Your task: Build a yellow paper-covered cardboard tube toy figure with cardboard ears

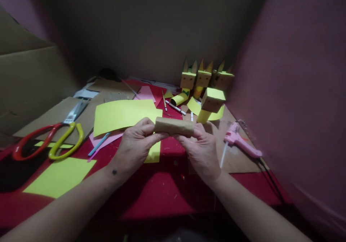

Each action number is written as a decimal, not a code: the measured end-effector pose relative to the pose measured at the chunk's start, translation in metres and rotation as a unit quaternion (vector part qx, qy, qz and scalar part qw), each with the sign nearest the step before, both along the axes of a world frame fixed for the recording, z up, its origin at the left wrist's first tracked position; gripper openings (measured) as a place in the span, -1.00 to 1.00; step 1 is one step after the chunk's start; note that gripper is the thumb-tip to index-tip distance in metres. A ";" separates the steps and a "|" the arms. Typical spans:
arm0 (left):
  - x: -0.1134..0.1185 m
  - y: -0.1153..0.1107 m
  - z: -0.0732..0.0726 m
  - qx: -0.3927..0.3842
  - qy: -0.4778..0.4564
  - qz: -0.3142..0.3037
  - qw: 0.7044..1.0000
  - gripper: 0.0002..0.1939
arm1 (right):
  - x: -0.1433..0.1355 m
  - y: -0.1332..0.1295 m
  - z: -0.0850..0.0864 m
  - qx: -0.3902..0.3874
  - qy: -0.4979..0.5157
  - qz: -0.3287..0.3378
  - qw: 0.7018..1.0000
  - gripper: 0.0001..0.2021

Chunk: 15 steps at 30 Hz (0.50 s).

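Note:
A brown cardboard tube (174, 126) lies level between my two hands, above the red tabletop. My left hand (136, 141) is closed on its left end, thumb along the lower edge. At the right end my right hand (201, 146) grips it in the same way, with both thumbs near the middle. Behind my left hand is a large yellow sheet (121, 114). Just beyond my right hand stands a box-headed figure (213, 100) with a yellow top and a yellow tube body.
Large scissors (58, 132) and a yellow sheet (61, 177) lie at the left. A pink glue gun (240, 141) rests on cardboard (243, 164) at the right. Several eared box figures (204, 78), a pencil (164, 101), and a blue pen (99, 144) are farther back.

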State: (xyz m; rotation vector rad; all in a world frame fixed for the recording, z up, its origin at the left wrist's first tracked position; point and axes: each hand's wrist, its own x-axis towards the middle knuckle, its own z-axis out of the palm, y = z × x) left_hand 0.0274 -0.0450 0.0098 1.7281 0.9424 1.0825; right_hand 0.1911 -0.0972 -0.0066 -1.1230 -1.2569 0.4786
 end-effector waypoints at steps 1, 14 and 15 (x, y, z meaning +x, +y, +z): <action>-0.001 0.000 0.000 0.000 -0.006 -0.005 1.000 -0.84 | 0.001 0.000 0.000 -0.002 -0.013 -0.008 1.000 -0.81; 0.001 0.001 -0.001 -0.016 0.030 -0.053 0.998 -0.82 | 0.006 0.002 -0.005 -0.044 0.023 -0.011 0.999 -0.88; -0.001 0.003 -0.001 -0.034 0.043 -0.066 0.996 -0.80 | 0.006 0.004 -0.006 -0.058 0.066 0.008 0.996 -0.88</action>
